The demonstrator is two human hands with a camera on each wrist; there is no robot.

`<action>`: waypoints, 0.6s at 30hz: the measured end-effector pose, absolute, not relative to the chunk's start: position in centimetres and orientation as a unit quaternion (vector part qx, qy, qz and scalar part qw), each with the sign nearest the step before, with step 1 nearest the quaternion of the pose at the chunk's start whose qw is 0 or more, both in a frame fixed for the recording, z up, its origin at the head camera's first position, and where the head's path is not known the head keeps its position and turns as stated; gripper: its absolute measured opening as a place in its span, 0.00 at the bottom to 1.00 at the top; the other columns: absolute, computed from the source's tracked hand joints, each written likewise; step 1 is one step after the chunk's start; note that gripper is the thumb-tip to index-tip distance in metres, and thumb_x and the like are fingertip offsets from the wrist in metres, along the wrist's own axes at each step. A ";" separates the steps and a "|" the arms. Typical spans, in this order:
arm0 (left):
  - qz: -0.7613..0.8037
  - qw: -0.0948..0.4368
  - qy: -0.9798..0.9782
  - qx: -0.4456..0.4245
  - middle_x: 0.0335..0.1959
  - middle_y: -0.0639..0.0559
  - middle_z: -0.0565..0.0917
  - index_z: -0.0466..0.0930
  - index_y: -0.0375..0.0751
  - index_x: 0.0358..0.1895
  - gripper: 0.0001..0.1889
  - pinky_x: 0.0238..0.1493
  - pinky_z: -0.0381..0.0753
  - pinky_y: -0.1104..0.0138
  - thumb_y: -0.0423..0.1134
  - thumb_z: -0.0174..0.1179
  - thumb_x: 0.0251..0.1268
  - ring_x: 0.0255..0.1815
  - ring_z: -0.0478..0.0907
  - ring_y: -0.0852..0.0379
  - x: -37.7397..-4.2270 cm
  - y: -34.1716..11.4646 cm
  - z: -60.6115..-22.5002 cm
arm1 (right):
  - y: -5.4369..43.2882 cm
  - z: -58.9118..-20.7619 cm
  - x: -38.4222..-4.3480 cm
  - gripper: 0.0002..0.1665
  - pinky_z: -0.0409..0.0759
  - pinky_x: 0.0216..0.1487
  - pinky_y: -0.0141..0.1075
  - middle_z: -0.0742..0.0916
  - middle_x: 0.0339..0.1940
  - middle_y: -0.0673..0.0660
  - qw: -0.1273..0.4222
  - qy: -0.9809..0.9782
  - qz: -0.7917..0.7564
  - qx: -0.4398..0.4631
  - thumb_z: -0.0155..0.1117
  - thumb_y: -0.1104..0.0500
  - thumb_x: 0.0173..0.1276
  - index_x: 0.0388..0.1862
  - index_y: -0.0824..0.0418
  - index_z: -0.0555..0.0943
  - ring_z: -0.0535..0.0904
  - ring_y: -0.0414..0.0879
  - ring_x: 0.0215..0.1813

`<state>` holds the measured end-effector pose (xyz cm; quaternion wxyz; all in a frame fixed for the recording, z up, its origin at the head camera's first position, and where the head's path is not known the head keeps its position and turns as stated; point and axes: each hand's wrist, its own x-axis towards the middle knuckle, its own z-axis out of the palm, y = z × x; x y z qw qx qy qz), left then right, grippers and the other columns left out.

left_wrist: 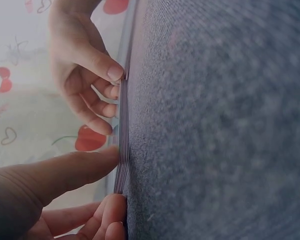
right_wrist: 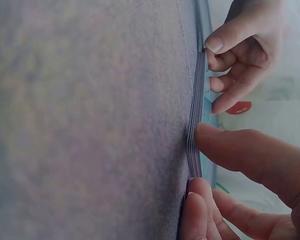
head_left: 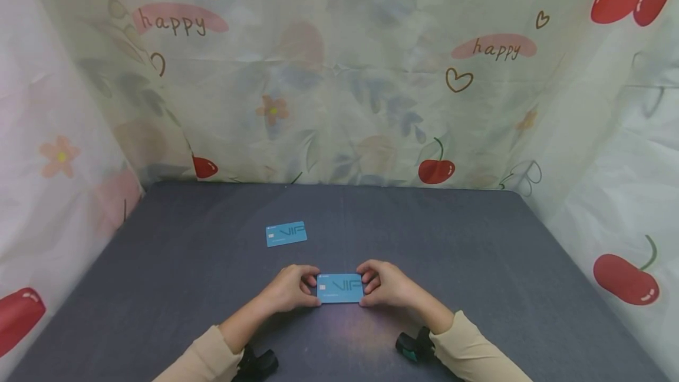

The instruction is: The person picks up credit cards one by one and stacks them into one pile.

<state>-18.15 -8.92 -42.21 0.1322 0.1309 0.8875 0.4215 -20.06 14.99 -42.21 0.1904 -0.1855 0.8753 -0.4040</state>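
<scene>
A neat stack of light blue VIP cards lies flat on the dark table, long side toward me. My left hand holds its left end, thumb at the near corner and forefinger at the far one. The right hand grips the right end in the same way. Layered card edges show in the left wrist view, close against the cloth surface. The right wrist view shows these edges too, between both hands' fingers. Beyond the left hand, a single blue VIP card lies slightly turned.
Dark grey cloth covers the table. A pale curtain with cherries, hearts and flowers hangs behind the table and along both sides. Black wrist devices sit below the beige sleeves.
</scene>
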 end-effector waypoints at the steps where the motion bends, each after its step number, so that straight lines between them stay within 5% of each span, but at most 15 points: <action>1: 0.423 0.133 0.887 0.131 0.33 0.48 0.79 0.75 0.27 0.54 0.30 0.29 0.75 0.72 0.30 0.72 0.41 0.29 0.76 0.60 -18.2 -9.0 -42.2 | 15.0 -42.2 -20.0 0.33 0.76 0.32 0.28 0.79 0.39 0.57 0.190 0.875 -0.403 -0.187 0.73 0.67 0.48 0.54 0.69 0.73 0.76 0.41 0.33; 18: 0.433 0.118 0.884 0.133 0.36 0.46 0.80 0.75 0.29 0.54 0.30 0.28 0.75 0.71 0.32 0.72 0.43 0.31 0.76 0.59 -18.2 -9.7 -42.2 | 15.0 -41.4 -20.5 0.32 0.77 0.35 0.31 0.80 0.40 0.58 0.191 0.873 -0.416 -0.169 0.73 0.67 0.48 0.54 0.68 0.74 0.76 0.41 0.35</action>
